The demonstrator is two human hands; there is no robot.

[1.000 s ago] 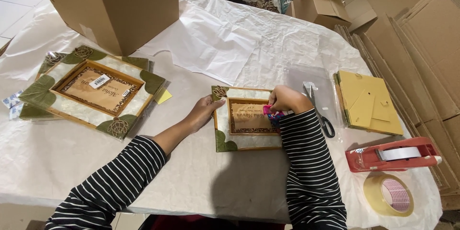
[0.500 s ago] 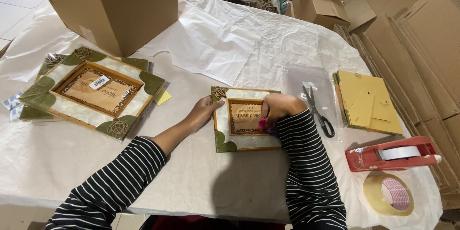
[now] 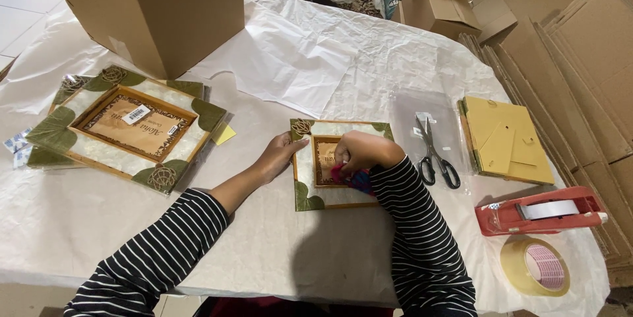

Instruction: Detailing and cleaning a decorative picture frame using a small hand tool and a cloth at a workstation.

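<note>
A small picture frame (image 3: 308, 195) with green leaf corners and a wooden inner border lies flat on the paper-covered table (image 3: 277, 251). My left hand (image 3: 278, 156) rests flat against the frame's left edge. Over the frame's middle, my right hand (image 3: 359, 152) is closed on a pink and blue cloth (image 3: 349, 178) that is pressed against the glass. Both arms wear black-and-white striped sleeves.
A stack of larger matching frames (image 3: 125, 129) lies at the left, behind it a big cardboard box (image 3: 158, 7). Scissors (image 3: 435, 155) on a clear bag, a yellow frame backing (image 3: 504, 140), a red tape dispenser (image 3: 537, 211) and a tape roll (image 3: 534, 265) sit at the right. Flat cartons lean beyond.
My right hand has slid the cloth leftward across the small frame, from its right side to its middle. The left hand stays at the frame's left edge.
</note>
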